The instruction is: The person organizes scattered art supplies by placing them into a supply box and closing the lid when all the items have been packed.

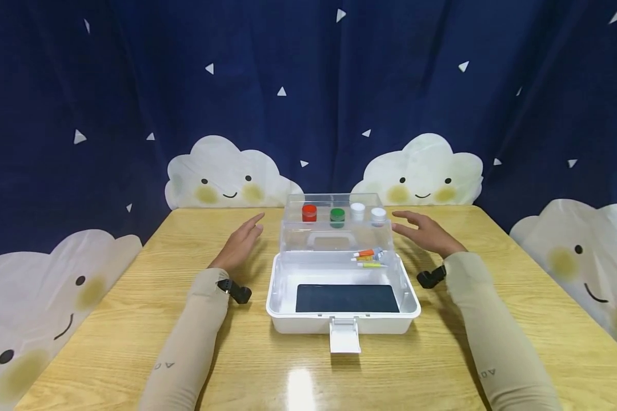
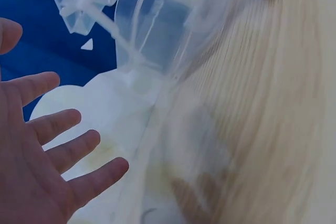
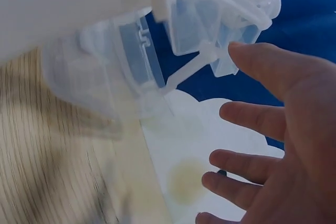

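A white storage box (image 1: pixel 298 324) with a clear lid and raised tray stands opened on the table. In its upper tray (image 1: pixel 347 220) sit a red jar (image 1: pixel 309 214), a green jar (image 1: pixel 337 217) and two white-capped jars (image 1: pixel 357 211). Several small paint tubes (image 1: pixel 370 256) lie on a lower clear tier. A dark flat panel (image 1: pixel 347 298) covers part of the box's floor. To the left of the box, my left hand (image 1: pixel 240 242) holds nothing, fingers extended. My right hand (image 1: pixel 425 231), also holding nothing, is beside the tray's right end, fingers spread in the right wrist view.
The wooden table (image 1: pixel 133 319) extends around the box. A white latch flap (image 1: pixel 345 337) hangs from the box's front. Behind the table hangs a dark blue curtain (image 1: pixel 308 85) with white triangles and smiling clouds.
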Available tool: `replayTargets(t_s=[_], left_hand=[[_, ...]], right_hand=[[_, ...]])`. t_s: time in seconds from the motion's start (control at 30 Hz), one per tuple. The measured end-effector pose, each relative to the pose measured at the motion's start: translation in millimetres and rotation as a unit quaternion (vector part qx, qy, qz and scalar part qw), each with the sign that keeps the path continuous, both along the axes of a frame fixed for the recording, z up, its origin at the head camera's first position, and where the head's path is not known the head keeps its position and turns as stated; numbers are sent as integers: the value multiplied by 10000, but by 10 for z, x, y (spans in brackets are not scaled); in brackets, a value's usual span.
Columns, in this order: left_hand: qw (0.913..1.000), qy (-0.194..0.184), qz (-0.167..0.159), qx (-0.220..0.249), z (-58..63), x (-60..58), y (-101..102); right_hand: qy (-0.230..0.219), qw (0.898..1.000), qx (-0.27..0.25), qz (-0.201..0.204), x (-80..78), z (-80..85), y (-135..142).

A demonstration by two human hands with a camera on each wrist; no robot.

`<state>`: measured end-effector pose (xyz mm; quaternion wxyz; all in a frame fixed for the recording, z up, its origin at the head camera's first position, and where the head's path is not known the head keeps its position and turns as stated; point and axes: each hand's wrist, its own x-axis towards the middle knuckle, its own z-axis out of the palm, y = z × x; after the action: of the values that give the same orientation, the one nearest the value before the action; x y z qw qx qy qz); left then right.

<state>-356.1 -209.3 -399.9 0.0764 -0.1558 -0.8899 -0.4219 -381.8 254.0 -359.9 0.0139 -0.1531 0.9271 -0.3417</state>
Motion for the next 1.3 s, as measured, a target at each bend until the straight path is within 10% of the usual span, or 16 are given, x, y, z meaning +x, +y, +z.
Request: replayTargets(t_s=[0.2, 0.4, 0.8, 1.3], left_hand=[[9942, -681, -119, 823, -15, -15, 65], [9665, -1334, -689, 2082, -5, -27, 165], [9387, -2107, -449, 2692, -84, -66, 335], [9367, -2426, 113, 2522, -105, -83, 538]], right_hand=[[-402, 9954, -761, 417, -31, -50, -37], [-1357, 9764, -1601, 518, -127, -210, -86], [-2062, 9395, -2673, 576, -178, -358, -97], [-2411, 9089, -3355, 575, -162, -433, -65]])
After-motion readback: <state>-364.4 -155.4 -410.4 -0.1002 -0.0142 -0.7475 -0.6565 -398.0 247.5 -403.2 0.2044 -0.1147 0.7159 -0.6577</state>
